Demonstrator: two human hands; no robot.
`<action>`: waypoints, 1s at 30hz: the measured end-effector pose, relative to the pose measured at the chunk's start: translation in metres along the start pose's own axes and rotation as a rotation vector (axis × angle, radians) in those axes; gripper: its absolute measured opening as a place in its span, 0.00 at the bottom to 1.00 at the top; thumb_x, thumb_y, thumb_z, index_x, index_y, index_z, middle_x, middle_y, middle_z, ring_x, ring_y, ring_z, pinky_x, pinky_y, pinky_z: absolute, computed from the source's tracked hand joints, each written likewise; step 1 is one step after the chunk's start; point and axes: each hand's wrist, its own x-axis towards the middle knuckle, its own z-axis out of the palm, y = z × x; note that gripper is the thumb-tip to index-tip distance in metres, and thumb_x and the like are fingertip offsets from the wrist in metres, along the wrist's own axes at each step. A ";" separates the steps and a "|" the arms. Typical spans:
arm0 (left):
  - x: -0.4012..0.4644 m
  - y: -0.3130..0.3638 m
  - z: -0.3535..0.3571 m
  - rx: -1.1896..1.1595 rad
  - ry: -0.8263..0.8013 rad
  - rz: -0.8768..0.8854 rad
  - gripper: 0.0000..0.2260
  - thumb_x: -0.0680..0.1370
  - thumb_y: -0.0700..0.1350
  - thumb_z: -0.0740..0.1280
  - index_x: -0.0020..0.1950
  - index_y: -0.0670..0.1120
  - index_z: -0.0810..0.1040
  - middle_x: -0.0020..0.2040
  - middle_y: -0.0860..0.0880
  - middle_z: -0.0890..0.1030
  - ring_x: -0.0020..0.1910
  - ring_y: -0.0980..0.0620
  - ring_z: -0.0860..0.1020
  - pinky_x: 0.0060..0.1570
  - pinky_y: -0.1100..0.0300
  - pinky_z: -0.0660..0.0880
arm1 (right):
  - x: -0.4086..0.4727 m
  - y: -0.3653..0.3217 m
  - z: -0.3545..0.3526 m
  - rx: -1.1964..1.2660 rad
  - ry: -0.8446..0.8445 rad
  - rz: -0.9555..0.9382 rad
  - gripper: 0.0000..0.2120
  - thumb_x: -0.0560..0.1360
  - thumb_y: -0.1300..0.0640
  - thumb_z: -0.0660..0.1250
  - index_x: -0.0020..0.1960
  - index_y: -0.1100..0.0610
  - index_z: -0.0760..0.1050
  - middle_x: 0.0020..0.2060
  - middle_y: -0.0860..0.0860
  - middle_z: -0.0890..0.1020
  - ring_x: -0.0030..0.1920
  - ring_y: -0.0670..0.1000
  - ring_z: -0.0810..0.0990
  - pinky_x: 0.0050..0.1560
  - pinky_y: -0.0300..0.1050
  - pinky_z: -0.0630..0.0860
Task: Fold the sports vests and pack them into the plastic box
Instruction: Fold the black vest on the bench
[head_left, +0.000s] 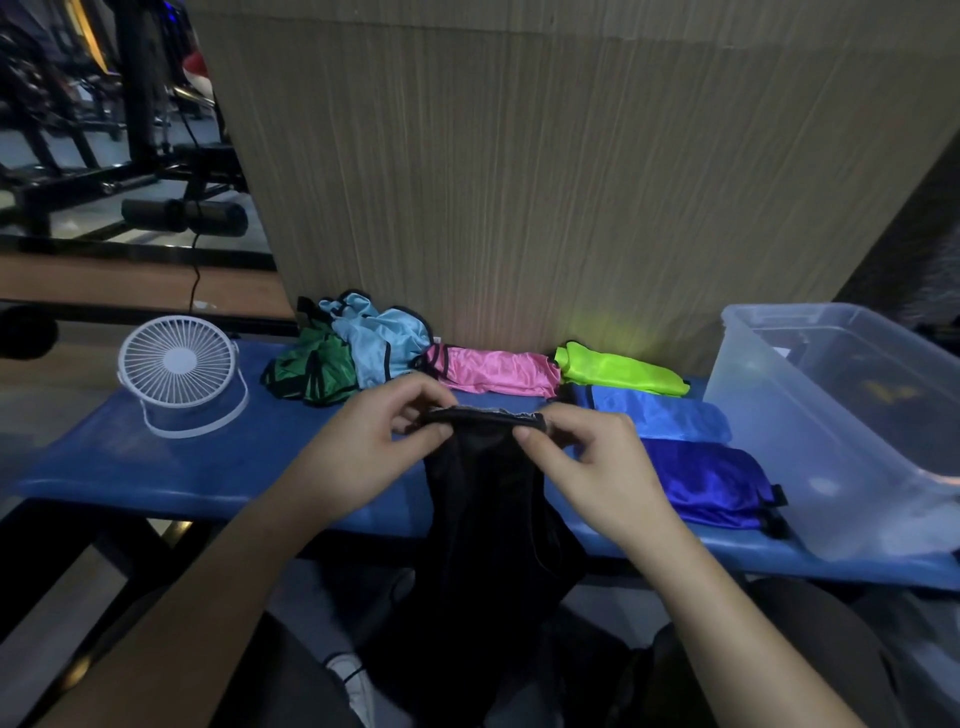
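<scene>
two hands pinch one black vest in the middle of the frame. my left hand grips the top hem at its left end, thumb and fingers closed on the cloth, and my right hand grips the same hem at its right end in the same way. the vest hangs down from my hands, over the front edge of the blue table, toward the bottom of the frame.

behind my hands, along the wooden wall, lie a crumpled green vest and a crumpled light blue vest, touching each other. to the right of them are four folded ones: a pink vest, a neon yellow vest, a blue vest and a dark blue vest nearest the lower right.

the clear plastic box stands on the table at the right edge of the frame, just beside the folded vests. a white fan stands on the table at the left.
</scene>
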 end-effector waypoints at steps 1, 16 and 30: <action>-0.001 0.000 0.001 0.011 0.019 -0.011 0.09 0.78 0.35 0.70 0.50 0.49 0.80 0.45 0.52 0.81 0.45 0.58 0.78 0.48 0.68 0.72 | 0.000 0.000 -0.001 -0.008 0.002 -0.005 0.17 0.75 0.49 0.67 0.31 0.52 0.67 0.27 0.48 0.69 0.31 0.44 0.68 0.35 0.43 0.69; 0.010 0.030 -0.003 -0.244 0.273 0.031 0.09 0.78 0.31 0.67 0.46 0.45 0.80 0.38 0.59 0.82 0.40 0.65 0.79 0.43 0.72 0.73 | -0.009 0.011 0.002 0.084 -0.294 0.214 0.23 0.69 0.36 0.72 0.57 0.49 0.75 0.50 0.46 0.84 0.52 0.48 0.82 0.57 0.57 0.77; 0.017 0.038 -0.033 -0.148 0.368 0.063 0.10 0.78 0.34 0.68 0.45 0.50 0.81 0.41 0.55 0.83 0.43 0.58 0.80 0.49 0.63 0.75 | -0.051 0.017 0.018 -0.166 -0.298 -0.056 0.31 0.68 0.41 0.76 0.65 0.38 0.64 0.62 0.35 0.68 0.58 0.42 0.76 0.55 0.51 0.78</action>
